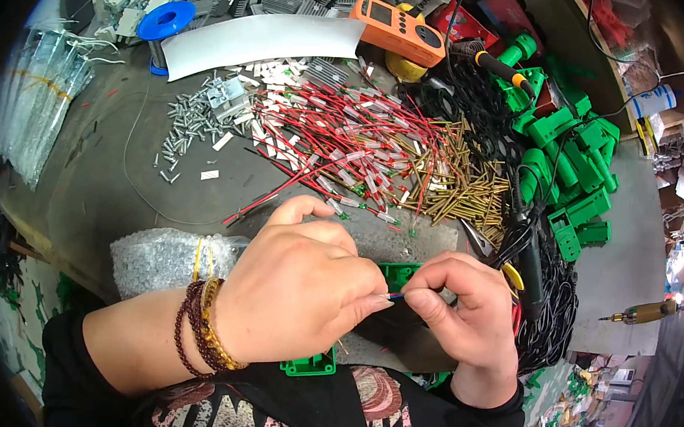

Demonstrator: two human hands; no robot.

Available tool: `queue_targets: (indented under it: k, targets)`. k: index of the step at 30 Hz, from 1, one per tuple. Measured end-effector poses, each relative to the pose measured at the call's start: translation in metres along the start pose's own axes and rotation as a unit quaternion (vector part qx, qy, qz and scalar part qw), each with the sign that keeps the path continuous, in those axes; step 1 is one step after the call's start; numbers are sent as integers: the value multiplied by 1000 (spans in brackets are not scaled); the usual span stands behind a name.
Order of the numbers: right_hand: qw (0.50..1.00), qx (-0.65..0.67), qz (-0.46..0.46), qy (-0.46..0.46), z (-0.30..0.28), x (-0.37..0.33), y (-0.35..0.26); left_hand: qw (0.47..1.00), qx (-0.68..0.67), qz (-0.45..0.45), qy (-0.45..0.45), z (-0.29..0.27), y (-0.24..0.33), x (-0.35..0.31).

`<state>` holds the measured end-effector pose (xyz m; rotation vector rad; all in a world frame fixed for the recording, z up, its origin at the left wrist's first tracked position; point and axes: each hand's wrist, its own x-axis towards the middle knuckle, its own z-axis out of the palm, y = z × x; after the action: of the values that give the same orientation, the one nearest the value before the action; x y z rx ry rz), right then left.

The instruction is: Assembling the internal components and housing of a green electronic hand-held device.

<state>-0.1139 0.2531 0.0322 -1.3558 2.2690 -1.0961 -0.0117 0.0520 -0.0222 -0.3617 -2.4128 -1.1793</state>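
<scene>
Both hands meet at the near middle of the table over a thin wire [396, 296] with blue and red showing between the fingertips. My left hand [298, 279] pinches one end of it between thumb and forefinger, back of the hand up. From the other side my right hand [469, 308] pinches it too, thumb on top. Just behind the fingertips lies a green plastic housing [399, 275], partly covered by the hands. Below my left wrist another green housing [312, 365] shows its open side. What exactly sits inside the left pinch is hidden.
Beyond the hands lie red wires [317, 125] with clear sleeves, brass-coloured screws [464, 184] and silver screws [186, 124]. Green plastic housings [585, 167] and black cables [549, 324] crowd the right. Bubble wrap [160, 266] rests left; an orange meter [396, 31] stands at the back.
</scene>
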Motion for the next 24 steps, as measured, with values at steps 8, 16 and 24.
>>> queue_targets:
  k: [8, 16, 24]
  targets:
    - [999, 2, 34, -34, 0, -8, -1, 999, 16, 23, 14, 0, 1, 0]
    - [999, 42, 20, 24, 16, -5, -3, 999, 22, 35, 17, 0, 1, 0]
    - [995, 80, 60, 31, 14, -15, -3, 999, 16, 38, 12, 0, 1, 0]
